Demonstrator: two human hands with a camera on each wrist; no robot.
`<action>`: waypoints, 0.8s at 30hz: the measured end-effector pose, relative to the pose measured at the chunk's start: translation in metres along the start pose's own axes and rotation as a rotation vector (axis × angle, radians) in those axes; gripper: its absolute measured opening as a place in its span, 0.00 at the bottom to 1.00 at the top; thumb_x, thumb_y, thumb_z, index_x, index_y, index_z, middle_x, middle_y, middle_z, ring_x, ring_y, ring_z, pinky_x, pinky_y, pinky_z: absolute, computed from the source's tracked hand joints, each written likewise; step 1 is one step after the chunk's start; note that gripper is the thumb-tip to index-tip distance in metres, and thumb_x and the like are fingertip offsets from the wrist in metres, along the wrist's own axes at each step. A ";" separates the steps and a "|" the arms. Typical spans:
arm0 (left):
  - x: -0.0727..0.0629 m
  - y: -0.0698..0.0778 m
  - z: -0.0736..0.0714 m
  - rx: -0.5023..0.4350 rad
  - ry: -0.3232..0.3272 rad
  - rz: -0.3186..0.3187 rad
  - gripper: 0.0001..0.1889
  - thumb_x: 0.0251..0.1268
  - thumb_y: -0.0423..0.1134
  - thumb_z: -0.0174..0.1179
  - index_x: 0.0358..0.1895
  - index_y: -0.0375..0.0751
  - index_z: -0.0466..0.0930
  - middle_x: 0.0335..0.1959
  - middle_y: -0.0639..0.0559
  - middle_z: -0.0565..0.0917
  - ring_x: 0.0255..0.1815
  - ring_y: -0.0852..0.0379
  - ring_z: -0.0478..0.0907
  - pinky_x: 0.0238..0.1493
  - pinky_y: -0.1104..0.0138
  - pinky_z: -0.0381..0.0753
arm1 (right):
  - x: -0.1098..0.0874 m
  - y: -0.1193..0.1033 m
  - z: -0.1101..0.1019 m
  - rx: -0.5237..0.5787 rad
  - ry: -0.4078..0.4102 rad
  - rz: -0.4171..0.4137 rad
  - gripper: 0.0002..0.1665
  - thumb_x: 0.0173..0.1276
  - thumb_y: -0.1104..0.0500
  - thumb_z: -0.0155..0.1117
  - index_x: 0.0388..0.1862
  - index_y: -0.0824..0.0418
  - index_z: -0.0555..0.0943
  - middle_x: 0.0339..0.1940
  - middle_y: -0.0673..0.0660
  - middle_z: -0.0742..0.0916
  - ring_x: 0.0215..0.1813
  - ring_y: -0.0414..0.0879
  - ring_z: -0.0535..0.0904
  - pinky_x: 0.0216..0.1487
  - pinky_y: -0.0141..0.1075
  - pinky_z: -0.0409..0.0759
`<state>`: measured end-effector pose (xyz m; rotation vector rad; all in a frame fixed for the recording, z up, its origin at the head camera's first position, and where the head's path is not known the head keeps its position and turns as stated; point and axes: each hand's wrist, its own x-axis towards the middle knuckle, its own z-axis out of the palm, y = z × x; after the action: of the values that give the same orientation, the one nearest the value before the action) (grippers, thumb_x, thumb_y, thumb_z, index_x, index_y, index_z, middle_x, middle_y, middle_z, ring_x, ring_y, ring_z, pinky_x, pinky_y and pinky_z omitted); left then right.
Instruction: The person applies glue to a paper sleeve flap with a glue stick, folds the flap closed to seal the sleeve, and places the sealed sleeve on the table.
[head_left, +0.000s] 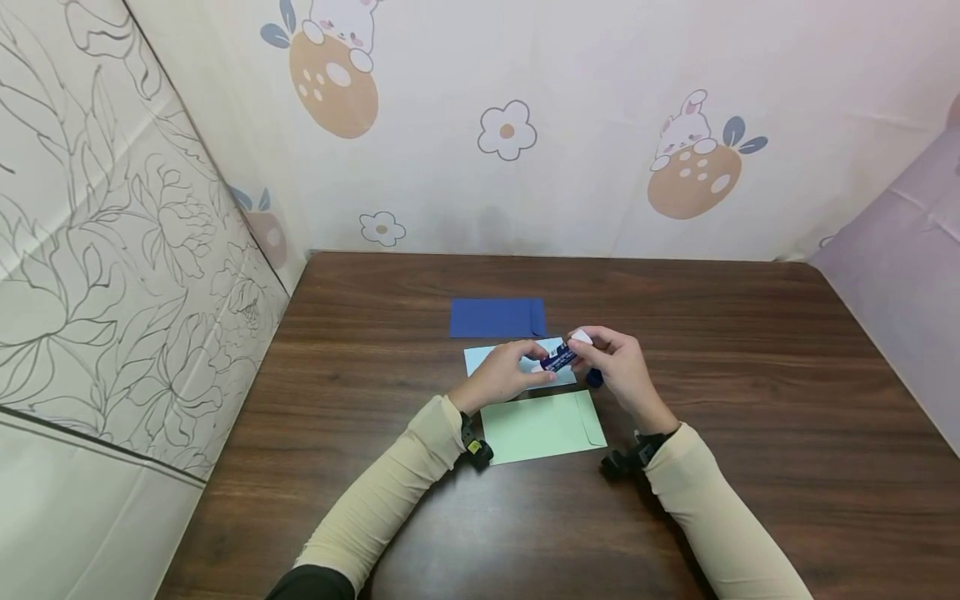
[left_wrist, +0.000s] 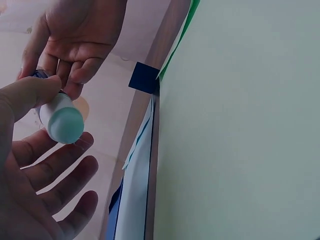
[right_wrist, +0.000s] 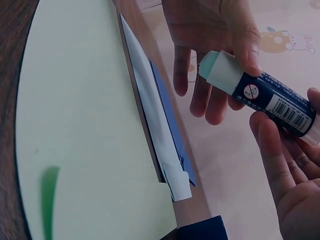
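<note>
Above the light blue envelope [head_left: 480, 358], both hands hold a glue stick [right_wrist: 274, 102] with a dark blue label and barcode. Its cap is off, and the pale green glue tip [left_wrist: 66, 125] shows at the end near my left hand [head_left: 501, 373]. The left thumb and index finger pinch the white collar end; the other left fingers spread loosely. My right hand [head_left: 621, 367] grips the white base end between thumb and fingers. Under the right hand, the dark blue cap [head_left: 594, 378] stands on the table beside the envelopes.
A pale green envelope [head_left: 543, 429] lies nearest the body, its flap to the right. Behind the light blue one is a dark blue envelope [head_left: 491, 318]. All lie on the brown wooden table [head_left: 750, 375], with patterned cloth walls [head_left: 562, 192] behind and at the sides.
</note>
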<state>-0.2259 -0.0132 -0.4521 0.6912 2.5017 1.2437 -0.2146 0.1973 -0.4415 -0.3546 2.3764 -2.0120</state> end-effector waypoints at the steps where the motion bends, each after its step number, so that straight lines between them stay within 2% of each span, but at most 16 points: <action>1: 0.000 0.000 0.000 -0.005 0.008 -0.005 0.18 0.65 0.49 0.64 0.52 0.43 0.81 0.54 0.48 0.83 0.56 0.53 0.78 0.59 0.58 0.76 | 0.000 0.000 0.000 -0.008 -0.002 0.004 0.18 0.71 0.61 0.62 0.49 0.77 0.79 0.33 0.45 0.85 0.30 0.46 0.83 0.36 0.36 0.85; 8: -0.002 -0.002 -0.002 -0.059 0.060 -0.018 0.17 0.63 0.49 0.65 0.50 0.43 0.81 0.52 0.48 0.84 0.55 0.53 0.79 0.61 0.56 0.74 | 0.000 -0.001 -0.001 -0.060 -0.005 0.060 0.20 0.71 0.56 0.62 0.51 0.73 0.79 0.31 0.43 0.85 0.32 0.48 0.84 0.39 0.39 0.85; 14: -0.002 -0.006 -0.002 -0.094 0.084 -0.025 0.17 0.62 0.48 0.66 0.49 0.43 0.81 0.51 0.48 0.84 0.54 0.53 0.78 0.60 0.57 0.74 | -0.002 0.001 -0.001 -0.075 -0.008 0.103 0.22 0.71 0.54 0.62 0.52 0.73 0.79 0.29 0.43 0.86 0.32 0.48 0.84 0.39 0.37 0.85; 18: -0.003 -0.008 -0.002 -0.120 0.103 -0.026 0.17 0.61 0.48 0.66 0.49 0.43 0.81 0.52 0.48 0.84 0.52 0.53 0.78 0.54 0.61 0.77 | -0.004 0.003 -0.002 -0.069 -0.012 0.112 0.22 0.71 0.55 0.62 0.52 0.73 0.79 0.28 0.45 0.86 0.31 0.46 0.83 0.38 0.35 0.85; 24: -0.004 -0.010 -0.003 -0.199 0.149 -0.016 0.16 0.60 0.45 0.67 0.49 0.42 0.81 0.51 0.47 0.84 0.44 0.55 0.79 0.39 0.70 0.78 | -0.006 0.007 -0.003 -0.055 -0.029 0.135 0.23 0.70 0.55 0.63 0.53 0.73 0.78 0.30 0.48 0.88 0.32 0.44 0.83 0.38 0.33 0.84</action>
<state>-0.2268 -0.0225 -0.4585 0.5469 2.4459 1.5648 -0.2105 0.2020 -0.4483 -0.2156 2.3720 -1.8745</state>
